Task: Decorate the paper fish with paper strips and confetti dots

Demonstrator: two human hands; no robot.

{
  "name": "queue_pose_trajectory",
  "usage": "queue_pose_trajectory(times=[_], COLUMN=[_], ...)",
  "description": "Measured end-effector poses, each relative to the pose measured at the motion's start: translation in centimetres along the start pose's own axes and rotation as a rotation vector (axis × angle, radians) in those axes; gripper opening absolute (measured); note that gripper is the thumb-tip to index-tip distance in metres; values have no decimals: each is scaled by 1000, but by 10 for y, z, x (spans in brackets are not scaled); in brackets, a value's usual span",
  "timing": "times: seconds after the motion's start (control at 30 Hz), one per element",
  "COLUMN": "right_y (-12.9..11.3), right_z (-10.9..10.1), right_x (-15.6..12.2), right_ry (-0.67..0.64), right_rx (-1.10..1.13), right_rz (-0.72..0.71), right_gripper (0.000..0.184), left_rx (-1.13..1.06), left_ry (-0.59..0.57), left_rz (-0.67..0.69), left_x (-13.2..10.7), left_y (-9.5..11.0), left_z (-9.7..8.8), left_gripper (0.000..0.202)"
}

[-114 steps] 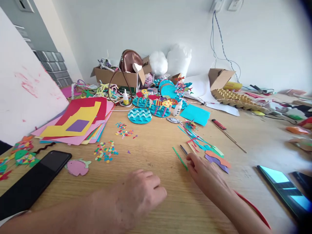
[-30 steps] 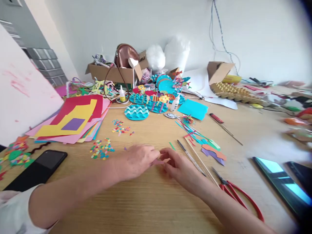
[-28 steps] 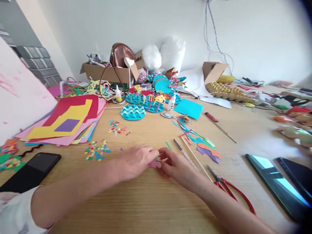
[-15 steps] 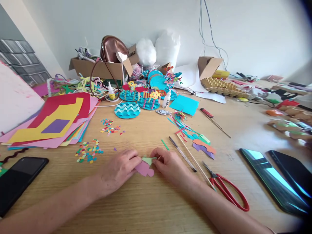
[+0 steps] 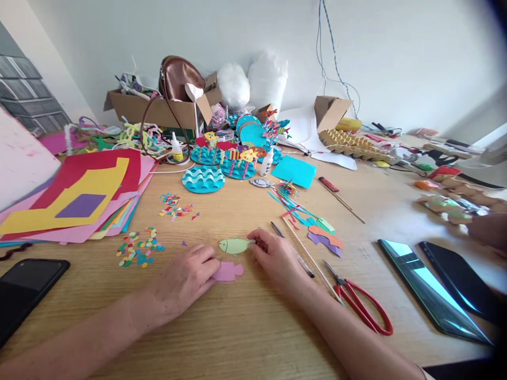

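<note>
At twelve o'clock from the pink paper (image 5: 227, 271) is the green fish (image 5: 234, 246), tail pinched by my right hand (image 5: 276, 257). My left hand (image 5: 190, 271) pinches the pink paper; hard tugs could rip either.

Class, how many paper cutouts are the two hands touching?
2: a pale green fish, its tail end at the right hand, and a pink cutout, one end covered by the left hand. Others could be hidden beneath the hands.
</note>
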State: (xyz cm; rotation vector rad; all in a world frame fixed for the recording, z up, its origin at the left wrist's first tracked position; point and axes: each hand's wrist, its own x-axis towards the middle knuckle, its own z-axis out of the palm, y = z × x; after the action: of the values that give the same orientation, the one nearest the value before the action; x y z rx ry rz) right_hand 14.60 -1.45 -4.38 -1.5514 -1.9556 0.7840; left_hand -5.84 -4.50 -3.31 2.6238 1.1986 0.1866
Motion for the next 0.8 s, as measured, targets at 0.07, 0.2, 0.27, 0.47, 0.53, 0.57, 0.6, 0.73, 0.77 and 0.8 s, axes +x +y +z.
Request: queue_pose_trajectory(times=[0.07,0.2,0.27,0.47,0.53,0.57,0.6,0.73,0.77,0.8], right_y=[-1,-1,0,-1,-5,-6,-8,-11,-12,-12], right_z=[1,3,3,-9,-16,-18,-20,-18,-17,-17], right_x=[-1,-2,-1,6,12,16,22,45,50,54], right_ry=[-4,21,16,-20,-17,-11,-3,-7,-32,-55], right_rx=[-30,-66,-45,1,1,-3,-12,-86,-113,-138], right_rz=[-17,-23,-4,34,33,31,30,71,88,99], right_gripper=[22,22,22,15,13,13,13,17,18,19], left_rx=[3,20,32,53,73,87,100,128,136,143], left_ry=[-5,31,54,75,81,79,75,105,117,127], left_rz=[-15,-6,7,28,40,39,38,51,56,59], left_x=[-1,-1,-1,3,5,6,7,13,15,16], left_y=[-3,-10,-12,-11,-11,-11,-11,-11,-11,-11], left_z=[0,2,3,3,2,1,0,2,3,4], left_gripper=[11,11,10,14,16,17,17,16,16,15])
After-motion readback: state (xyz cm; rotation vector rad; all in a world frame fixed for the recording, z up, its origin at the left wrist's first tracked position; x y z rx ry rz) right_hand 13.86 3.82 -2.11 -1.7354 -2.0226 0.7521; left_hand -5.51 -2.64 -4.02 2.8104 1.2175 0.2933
